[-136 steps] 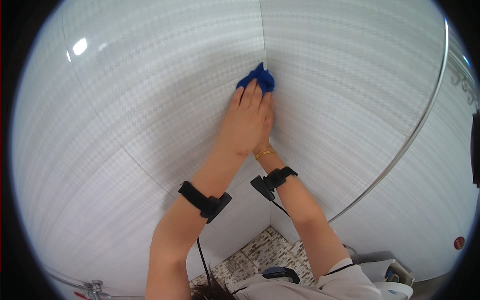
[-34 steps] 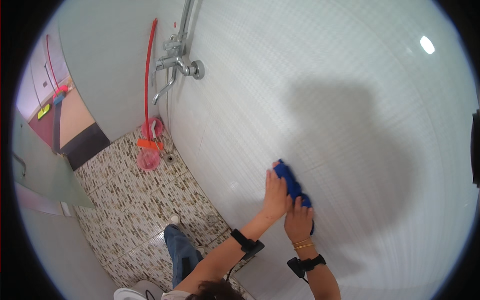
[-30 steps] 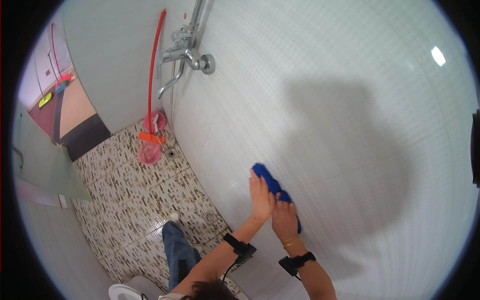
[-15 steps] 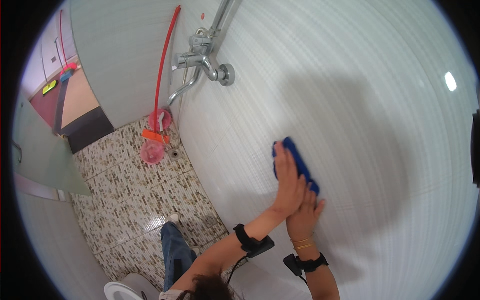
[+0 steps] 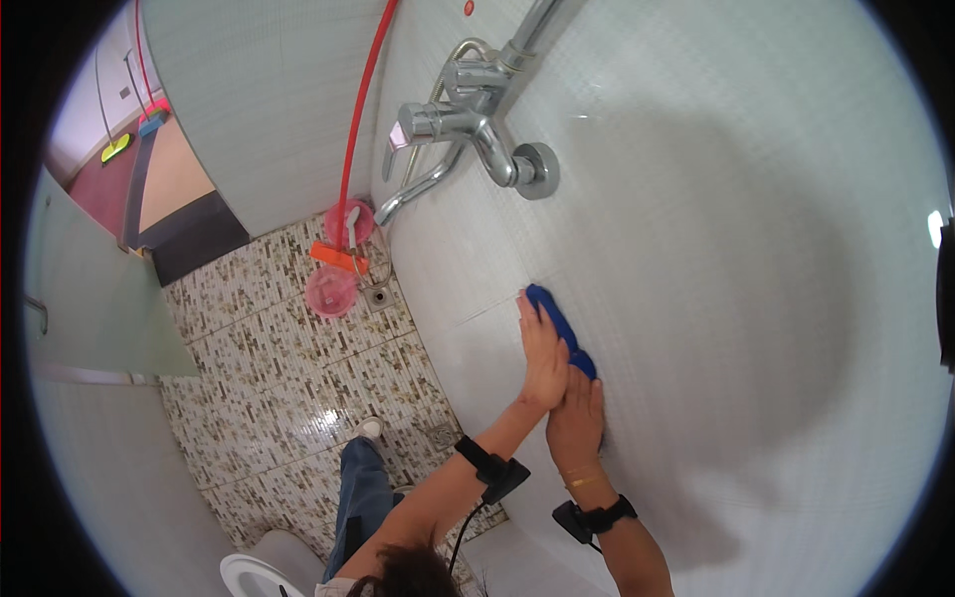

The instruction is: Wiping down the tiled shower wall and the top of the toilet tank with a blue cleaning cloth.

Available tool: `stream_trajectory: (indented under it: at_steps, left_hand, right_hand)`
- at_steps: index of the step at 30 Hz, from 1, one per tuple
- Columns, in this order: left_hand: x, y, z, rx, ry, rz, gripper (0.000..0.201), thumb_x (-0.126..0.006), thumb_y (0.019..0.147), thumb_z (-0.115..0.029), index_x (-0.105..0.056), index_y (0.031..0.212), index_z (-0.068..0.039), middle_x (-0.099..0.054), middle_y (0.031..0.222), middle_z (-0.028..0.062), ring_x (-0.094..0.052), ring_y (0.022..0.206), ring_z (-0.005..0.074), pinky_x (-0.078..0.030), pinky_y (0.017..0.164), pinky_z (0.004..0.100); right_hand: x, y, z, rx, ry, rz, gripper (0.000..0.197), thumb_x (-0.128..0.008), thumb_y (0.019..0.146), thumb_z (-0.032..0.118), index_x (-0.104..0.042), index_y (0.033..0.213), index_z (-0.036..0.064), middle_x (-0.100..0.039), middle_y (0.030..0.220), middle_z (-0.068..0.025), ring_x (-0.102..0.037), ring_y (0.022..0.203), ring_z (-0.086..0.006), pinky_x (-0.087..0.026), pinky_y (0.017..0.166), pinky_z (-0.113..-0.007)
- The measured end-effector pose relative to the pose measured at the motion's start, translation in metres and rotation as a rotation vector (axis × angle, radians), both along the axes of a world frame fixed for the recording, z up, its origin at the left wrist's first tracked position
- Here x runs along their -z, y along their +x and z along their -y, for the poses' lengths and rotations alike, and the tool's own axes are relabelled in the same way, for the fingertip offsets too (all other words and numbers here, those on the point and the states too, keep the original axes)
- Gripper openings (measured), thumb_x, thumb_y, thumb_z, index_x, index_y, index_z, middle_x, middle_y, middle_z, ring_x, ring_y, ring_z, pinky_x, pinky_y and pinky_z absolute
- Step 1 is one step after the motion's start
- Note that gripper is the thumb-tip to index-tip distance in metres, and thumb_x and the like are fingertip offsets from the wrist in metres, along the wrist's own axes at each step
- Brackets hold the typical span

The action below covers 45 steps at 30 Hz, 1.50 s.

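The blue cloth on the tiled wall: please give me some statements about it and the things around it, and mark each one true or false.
1. Both hands press the blue cloth flat against the white tiled wall. True: the left hand and the right hand lie on it together.
2. The cloth is above the chrome tap in the picture. False: it is below the tap.
3. A red hose runs down towards the pink tubs on the mosaic floor. True.
4. The person wears gloves. False: both hands are bare, with a black band on each wrist.
5. The cloth hangs from the tap. False: it is held on the wall, apart from the tap.
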<state>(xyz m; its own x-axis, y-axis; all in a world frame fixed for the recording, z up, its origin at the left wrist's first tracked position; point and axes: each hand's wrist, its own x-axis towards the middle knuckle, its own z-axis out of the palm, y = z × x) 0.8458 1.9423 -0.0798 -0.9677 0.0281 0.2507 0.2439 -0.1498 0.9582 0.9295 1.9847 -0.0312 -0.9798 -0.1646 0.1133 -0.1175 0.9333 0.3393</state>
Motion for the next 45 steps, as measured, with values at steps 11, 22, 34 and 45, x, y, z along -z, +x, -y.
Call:
stream_trajectory:
  at_steps: [11,22,34,45]
  left_hand:
    - [0.024,-0.087,0.033,0.085,0.016,0.331,0.058,-0.026,0.089,-0.014,0.008,0.133,0.003,0.015,0.138,0.0239,0.013,0.129,0.0367,0.003,0.105,0.0414]
    - [0.113,-0.154,0.036,0.042,-0.018,0.164,0.056,-0.027,0.089,-0.014,0.002,0.133,0.005,0.009,0.139,0.024,0.007,0.13,0.0357,0.0,0.106,0.0377]
    - [0.236,-0.123,0.061,0.259,0.579,1.087,0.08,-0.023,0.08,-0.068,-0.027,0.132,-0.007,-0.037,0.128,0.0123,-0.037,0.116,0.0221,-0.026,0.099,0.0312]
    - [0.063,-0.049,0.029,0.183,0.102,0.567,0.061,-0.024,0.089,-0.037,-0.001,0.134,-0.002,-0.004,0.139,0.0141,-0.008,0.128,0.0255,-0.008,0.104,0.0323]
  right_hand:
    - [0.003,-0.1,0.041,-0.062,0.043,0.023,0.04,-0.048,0.077,0.011,-0.046,0.114,-0.0045,-0.042,0.124,-0.0125,-0.036,0.117,-0.0234,-0.021,0.101,-0.04]
    - [0.08,-0.165,0.049,0.008,-0.16,0.06,0.044,-0.043,0.08,0.008,-0.037,0.121,-0.0054,-0.039,0.126,-0.0134,-0.033,0.12,-0.0231,-0.02,0.103,-0.037]
    - [0.149,-0.157,0.074,-0.135,0.326,0.366,0.046,-0.038,0.081,0.014,-0.037,0.124,-0.0034,-0.033,0.133,-0.0141,-0.025,0.126,-0.0214,-0.01,0.107,-0.034]
    - [0.04,-0.067,0.039,0.022,0.058,0.142,0.042,-0.046,0.076,0.019,-0.05,0.114,0.0002,-0.044,0.122,-0.0104,-0.036,0.118,-0.0202,-0.017,0.102,-0.033]
